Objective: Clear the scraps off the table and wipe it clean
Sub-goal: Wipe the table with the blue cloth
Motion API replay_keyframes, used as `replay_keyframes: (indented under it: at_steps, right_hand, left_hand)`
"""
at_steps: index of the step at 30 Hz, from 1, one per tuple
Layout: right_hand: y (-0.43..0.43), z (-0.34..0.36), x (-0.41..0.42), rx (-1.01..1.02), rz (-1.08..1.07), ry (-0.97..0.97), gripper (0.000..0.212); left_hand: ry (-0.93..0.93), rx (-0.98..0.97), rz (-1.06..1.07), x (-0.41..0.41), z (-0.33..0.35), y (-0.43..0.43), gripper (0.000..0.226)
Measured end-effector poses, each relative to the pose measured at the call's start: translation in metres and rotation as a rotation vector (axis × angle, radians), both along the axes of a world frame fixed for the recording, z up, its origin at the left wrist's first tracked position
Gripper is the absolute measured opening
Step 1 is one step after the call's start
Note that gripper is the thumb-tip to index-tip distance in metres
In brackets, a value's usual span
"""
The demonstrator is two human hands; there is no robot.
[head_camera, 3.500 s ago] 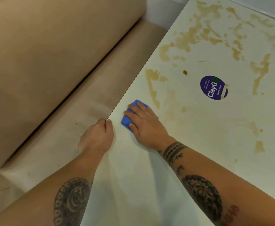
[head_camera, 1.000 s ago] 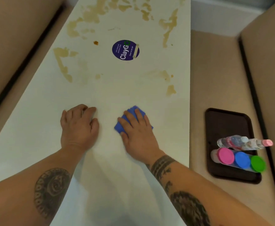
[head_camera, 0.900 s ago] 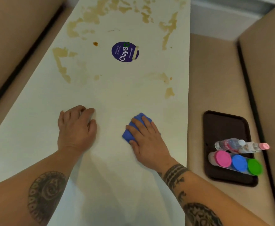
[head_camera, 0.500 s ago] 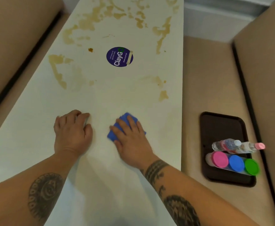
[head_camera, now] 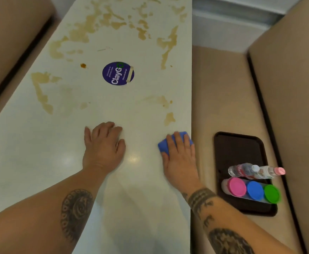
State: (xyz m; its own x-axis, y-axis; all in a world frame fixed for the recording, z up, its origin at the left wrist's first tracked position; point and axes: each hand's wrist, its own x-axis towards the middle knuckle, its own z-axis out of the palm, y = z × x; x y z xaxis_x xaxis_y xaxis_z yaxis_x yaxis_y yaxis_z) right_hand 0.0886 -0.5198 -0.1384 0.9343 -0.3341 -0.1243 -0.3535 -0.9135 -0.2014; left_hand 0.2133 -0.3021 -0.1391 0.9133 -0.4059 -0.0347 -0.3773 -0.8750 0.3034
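A long white table (head_camera: 40,143) runs away from me, smeared with brown stains (head_camera: 98,24) over its far half and with a smaller stain (head_camera: 169,118) near its right edge. My right hand (head_camera: 180,158) presses flat on a folded blue cloth (head_camera: 163,146) at the table's right edge, just below that small stain. My left hand (head_camera: 103,145) rests palm down on the tabletop to the left of the cloth, fingers slightly bent, holding nothing. The near part of the table looks wiped and shiny.
A round purple sticker (head_camera: 118,73) sits mid-table. On the tan bench seat to the right lies a dark tray (head_camera: 238,149) carrying a plastic bottle (head_camera: 249,170) and three lidded cups (head_camera: 252,190). Tan bench backs flank both sides.
My right hand has slid the blue cloth rightward from the table's middle to its right edge. My left hand has stayed planted on the table.
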Motion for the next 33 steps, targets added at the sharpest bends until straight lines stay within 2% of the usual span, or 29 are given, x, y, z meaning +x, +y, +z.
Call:
replay_keyframes:
  at_steps: [3,8,10,13,14,17,22,24,27,29,31,33]
  right_hand:
    - [-0.014,-0.005,0.052,0.009,-0.150,-0.015,0.062]
    - [-0.028,-0.004,0.115,0.020,-0.156,-0.017,0.057]
    - [-0.011,-0.003,0.109,0.056,-0.053,-0.071,0.054]
    - [0.002,-0.001,0.068,0.097,0.263,-0.111,0.052]
    - [-0.004,-0.002,0.058,0.101,0.304,-0.099,0.052]
    - [-0.035,-0.006,0.072,0.041,0.160,-0.101,0.056]
    - [-0.049,-0.007,0.161,0.028,-0.161,-0.069,0.053]
    - [-0.036,-0.006,0.174,0.055,-0.158,-0.091,0.053]
    - [-0.020,-0.005,0.144,0.088,0.108,-0.153,0.051]
    - [-0.029,-0.006,0.125,0.096,0.210,-0.161,0.050]
    - [-0.043,-0.009,0.136,0.061,0.149,-0.166,0.050]
    - [-0.045,-0.008,0.169,0.020,-0.024,-0.146,0.050]
  left_hand:
    - [-0.011,0.028,0.008,0.000,0.002,-0.003,0.049]
    - [0.004,0.054,0.023,0.001,0.000,-0.004,0.052]
    - [0.003,0.055,0.027,0.001,0.000,-0.004,0.052]
    - [-0.006,0.038,0.028,0.001,0.000,-0.003,0.053]
    - [-0.004,0.037,0.025,0.001,0.000,-0.003,0.052]
    - [0.016,0.031,0.027,0.001,0.002,-0.004,0.051]
    - [0.025,0.024,0.043,0.002,0.002,-0.005,0.052]
    - [0.027,0.023,0.054,0.003,0.001,-0.005,0.055]
    - [0.020,0.026,0.049,0.002,0.001,-0.004,0.057]
    - [0.023,0.027,0.048,0.002,0.001,-0.004,0.056]
    - [0.035,0.036,0.045,0.003,0.002,-0.004,0.055]
    - [0.036,0.037,0.045,0.004,0.002,-0.004,0.055]
